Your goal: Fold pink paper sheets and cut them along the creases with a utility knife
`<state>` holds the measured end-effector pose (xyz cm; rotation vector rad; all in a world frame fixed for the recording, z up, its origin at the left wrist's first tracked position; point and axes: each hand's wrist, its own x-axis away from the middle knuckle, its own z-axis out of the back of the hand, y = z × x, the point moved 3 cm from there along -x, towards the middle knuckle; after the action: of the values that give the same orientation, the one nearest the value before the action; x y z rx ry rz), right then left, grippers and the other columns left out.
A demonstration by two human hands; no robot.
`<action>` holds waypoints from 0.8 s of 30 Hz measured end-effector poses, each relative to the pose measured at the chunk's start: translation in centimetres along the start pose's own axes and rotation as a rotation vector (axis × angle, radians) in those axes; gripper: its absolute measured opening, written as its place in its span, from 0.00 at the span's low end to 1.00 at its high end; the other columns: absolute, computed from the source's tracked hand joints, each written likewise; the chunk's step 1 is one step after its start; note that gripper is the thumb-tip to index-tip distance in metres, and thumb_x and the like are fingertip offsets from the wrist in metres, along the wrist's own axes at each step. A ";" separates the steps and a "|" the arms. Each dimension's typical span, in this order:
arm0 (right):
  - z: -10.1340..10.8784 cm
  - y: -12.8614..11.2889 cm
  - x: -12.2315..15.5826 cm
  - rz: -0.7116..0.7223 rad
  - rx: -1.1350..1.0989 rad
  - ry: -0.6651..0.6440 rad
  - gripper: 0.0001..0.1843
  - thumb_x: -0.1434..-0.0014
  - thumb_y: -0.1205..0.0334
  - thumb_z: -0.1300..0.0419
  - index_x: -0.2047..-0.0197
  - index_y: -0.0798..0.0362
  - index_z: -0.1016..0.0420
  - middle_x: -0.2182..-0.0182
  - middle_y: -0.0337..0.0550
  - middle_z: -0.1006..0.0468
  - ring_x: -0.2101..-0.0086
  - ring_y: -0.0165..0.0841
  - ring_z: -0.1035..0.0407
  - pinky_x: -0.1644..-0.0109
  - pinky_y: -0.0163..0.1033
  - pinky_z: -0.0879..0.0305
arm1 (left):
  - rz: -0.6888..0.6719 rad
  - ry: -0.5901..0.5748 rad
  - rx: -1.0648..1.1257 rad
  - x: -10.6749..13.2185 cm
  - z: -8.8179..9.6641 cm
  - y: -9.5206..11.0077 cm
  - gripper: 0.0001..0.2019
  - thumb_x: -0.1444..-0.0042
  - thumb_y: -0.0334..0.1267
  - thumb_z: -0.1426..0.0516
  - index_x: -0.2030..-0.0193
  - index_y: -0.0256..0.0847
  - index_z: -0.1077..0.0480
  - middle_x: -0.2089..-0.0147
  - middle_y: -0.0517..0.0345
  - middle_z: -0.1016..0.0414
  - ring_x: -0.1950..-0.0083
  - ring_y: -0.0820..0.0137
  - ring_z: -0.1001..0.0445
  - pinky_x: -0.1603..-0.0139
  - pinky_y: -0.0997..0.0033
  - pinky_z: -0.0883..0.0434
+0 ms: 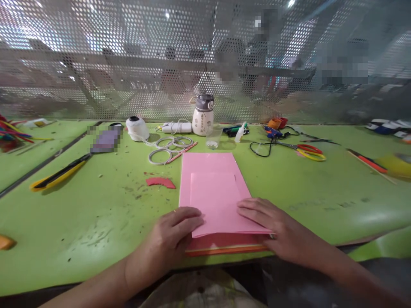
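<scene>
Yellow and black, one cutter [61,174] lies toward the green surface's [289,182] left edge; one white spool [138,129] stands near the far edge, one red scrap [161,182] closer in. Now the left hand [173,229], fingers loosely bent, touches one pink sheet [213,196] atop one paper stack [207,163], middle of the near edge! Right hand [276,220]: fingers nearly straight over the sheet's right edge; whether either thumb pinches, I can't tell. Farther right, one pair of scissors [310,152].
</scene>
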<state>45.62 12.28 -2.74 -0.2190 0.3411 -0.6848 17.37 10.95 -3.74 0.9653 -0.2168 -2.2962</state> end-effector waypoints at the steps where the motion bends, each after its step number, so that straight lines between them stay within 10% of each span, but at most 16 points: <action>1: 0.0 0.2 -0.3 0.027 -0.017 0.026 0.30 0.47 0.79 0.45 0.41 0.56 0.27 0.45 0.55 0.23 0.42 0.41 0.31 0.36 0.52 0.35 | 0.004 0.005 -0.004 -0.1 0.1 -0.1 0.17 0.38 0.22 0.48 0.46 0.40 0.29 0.49 0.47 0.21 0.50 0.68 0.20 0.51 0.70 0.22; 6: 0.1 1.3 -1.7 0.071 -0.187 0.145 0.14 0.36 0.73 0.45 0.50 0.56 0.24 0.58 0.51 0.18 0.54 0.38 0.25 0.47 0.45 0.28 | 0.105 -0.090 0.043 -1.2 0.2 -1.3 0.15 0.37 0.25 0.47 0.47 0.38 0.27 0.54 0.48 0.20 0.54 0.66 0.21 0.55 0.67 0.23; 17: -0.7 3.5 -3.8 -0.576 -0.329 0.177 0.21 0.37 0.50 0.45 0.78 0.51 0.35 0.80 0.36 0.32 0.76 0.31 0.37 0.71 0.36 0.40 | 0.869 -0.268 0.147 -4.7 -0.5 -5.7 0.10 0.43 0.39 0.44 0.72 0.38 0.26 0.77 0.63 0.30 0.73 0.72 0.33 0.72 0.74 0.42; 24: -1.2 4.0 -5.2 -0.766 -0.385 0.199 0.17 0.43 0.52 0.43 0.57 0.56 0.24 0.82 0.32 0.32 0.77 0.31 0.38 0.68 0.38 0.39 | 0.998 -0.264 0.154 -5.4 -1.4 -6.1 0.26 0.46 0.36 0.43 0.39 0.36 0.30 0.81 0.70 0.36 0.75 0.71 0.35 0.73 0.74 0.44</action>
<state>43.65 18.58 -3.86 -0.6700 0.5892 -1.4013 18.19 19.14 -3.88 0.4349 -0.7947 -1.4658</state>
